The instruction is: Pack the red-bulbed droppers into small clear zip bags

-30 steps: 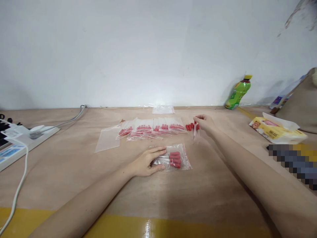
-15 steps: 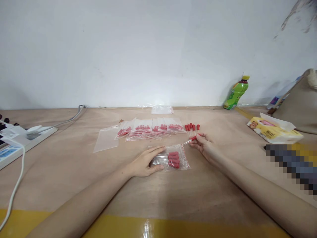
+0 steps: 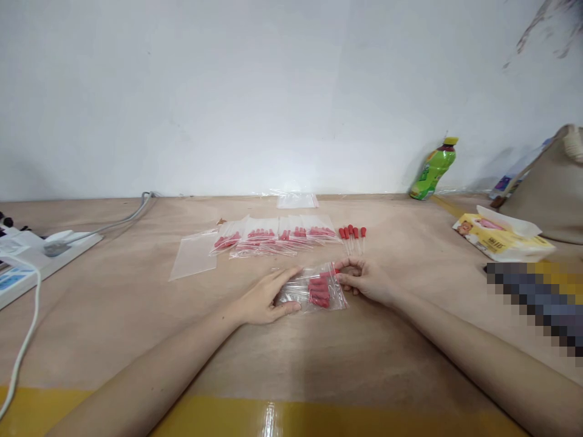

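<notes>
In the head view, a clear zip bag (image 3: 337, 298) lies on the table with several glass droppers inside, their red rubber bulbs (image 3: 319, 292) towards the right. My left hand (image 3: 269, 298) holds the bag's left end, fingers on its far side and thumb on its near side; it covers the tube ends. At the bag's right opening, my right hand (image 3: 364, 280) is closed in a pinch on the red bulb of another dropper (image 3: 331, 274), whose tube is inside the bag. Several loose droppers (image 3: 350, 233) lie just behind my right hand.
Filled zip bags (image 3: 264, 237) lie in a row farther back, beside a flat plastic bag (image 3: 195, 258). More bags (image 3: 297, 200) lie by the wall. A power strip (image 3: 82, 247) is at left. A green bottle (image 3: 435, 170), tissue pack (image 3: 505, 240) and beige bag (image 3: 542, 188) stand at right.
My right hand has moved left to the bag's opening, and the dropper it holds has slid into the bag up to near its bulb. My left hand has stayed in place.
</notes>
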`<action>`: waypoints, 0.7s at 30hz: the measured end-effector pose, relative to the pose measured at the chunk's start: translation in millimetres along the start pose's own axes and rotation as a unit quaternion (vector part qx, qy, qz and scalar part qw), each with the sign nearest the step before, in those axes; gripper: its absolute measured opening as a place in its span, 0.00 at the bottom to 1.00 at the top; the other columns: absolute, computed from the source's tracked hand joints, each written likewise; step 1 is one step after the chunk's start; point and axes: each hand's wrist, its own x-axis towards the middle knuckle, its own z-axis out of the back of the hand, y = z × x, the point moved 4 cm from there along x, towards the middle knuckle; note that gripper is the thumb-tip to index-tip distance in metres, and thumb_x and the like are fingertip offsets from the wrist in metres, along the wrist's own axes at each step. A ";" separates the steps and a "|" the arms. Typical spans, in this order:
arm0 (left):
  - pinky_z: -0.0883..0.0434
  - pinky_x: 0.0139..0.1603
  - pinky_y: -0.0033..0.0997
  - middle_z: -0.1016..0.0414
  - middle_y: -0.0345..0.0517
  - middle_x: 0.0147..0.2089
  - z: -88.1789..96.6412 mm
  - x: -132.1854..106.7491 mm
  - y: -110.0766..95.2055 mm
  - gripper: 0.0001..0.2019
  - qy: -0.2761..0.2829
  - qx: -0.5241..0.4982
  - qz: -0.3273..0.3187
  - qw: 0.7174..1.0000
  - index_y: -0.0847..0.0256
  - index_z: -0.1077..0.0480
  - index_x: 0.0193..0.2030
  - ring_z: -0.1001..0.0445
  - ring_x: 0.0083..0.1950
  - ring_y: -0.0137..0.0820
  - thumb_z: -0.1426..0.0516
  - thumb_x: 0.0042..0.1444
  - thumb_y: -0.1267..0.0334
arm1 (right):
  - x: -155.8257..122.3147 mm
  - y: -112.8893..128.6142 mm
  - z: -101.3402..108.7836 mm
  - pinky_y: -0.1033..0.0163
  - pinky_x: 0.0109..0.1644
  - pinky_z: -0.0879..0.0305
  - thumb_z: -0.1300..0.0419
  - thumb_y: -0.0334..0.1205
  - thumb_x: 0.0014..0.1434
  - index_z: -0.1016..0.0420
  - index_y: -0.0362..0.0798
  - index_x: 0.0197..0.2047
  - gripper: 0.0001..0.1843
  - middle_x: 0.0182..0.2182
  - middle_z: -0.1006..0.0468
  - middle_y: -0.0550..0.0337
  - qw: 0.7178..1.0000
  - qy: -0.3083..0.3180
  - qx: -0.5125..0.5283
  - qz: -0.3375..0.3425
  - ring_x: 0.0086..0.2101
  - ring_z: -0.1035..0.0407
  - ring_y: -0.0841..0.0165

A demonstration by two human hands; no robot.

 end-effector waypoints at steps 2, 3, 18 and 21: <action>0.40 0.58 0.43 0.43 0.52 0.61 0.1 0.1 0.1 0.32 0.000 -0.002 0.000 1.000 0.57 0.54 0.64 0.41 0.60 0.41 0.46 0.56 0.55 | 1.0 1.6 -2.6 0.73 0.19 0.44 0.35 0.48 0.42 0.32 0.45 0.35 0.20 0.18 0.30 0.66 1.000 -0.003 -0.002 0.004 0.19 0.38 0.78; 0.40 0.57 0.44 0.43 0.52 0.61 0.1 0.1 0.3 0.32 -0.001 -0.003 -0.001 1.000 0.57 0.54 0.64 0.41 0.60 0.41 0.46 0.56 0.55 | 1.6 2.9 -4.1 0.73 0.19 0.44 0.35 0.48 0.42 0.31 0.45 0.35 0.20 0.17 0.30 0.67 1.000 0.000 -0.003 0.008 0.18 0.38 0.77; 0.42 0.60 0.44 0.46 0.51 0.63 1.2 -1.0 -2.3 0.32 -0.001 -0.004 0.002 1.000 0.57 0.53 0.64 0.44 0.62 0.41 0.46 0.56 0.55 | 9.2 10.3 -15.6 0.63 0.32 0.39 0.46 0.36 0.51 0.25 0.49 0.27 0.08 0.24 0.29 0.60 0.946 -0.080 -0.225 0.218 0.27 0.36 0.69; 0.42 0.60 0.45 0.46 0.50 0.63 1.4 -0.9 -2.6 0.31 -0.006 -0.006 0.000 1.000 0.56 0.52 0.64 0.44 0.62 0.41 0.46 0.56 0.55 | 8.1 9.5 -12.1 0.62 0.35 0.39 0.48 0.35 0.52 0.24 0.50 0.28 0.11 0.26 0.30 0.59 0.927 -0.071 -0.265 0.255 0.30 0.36 0.68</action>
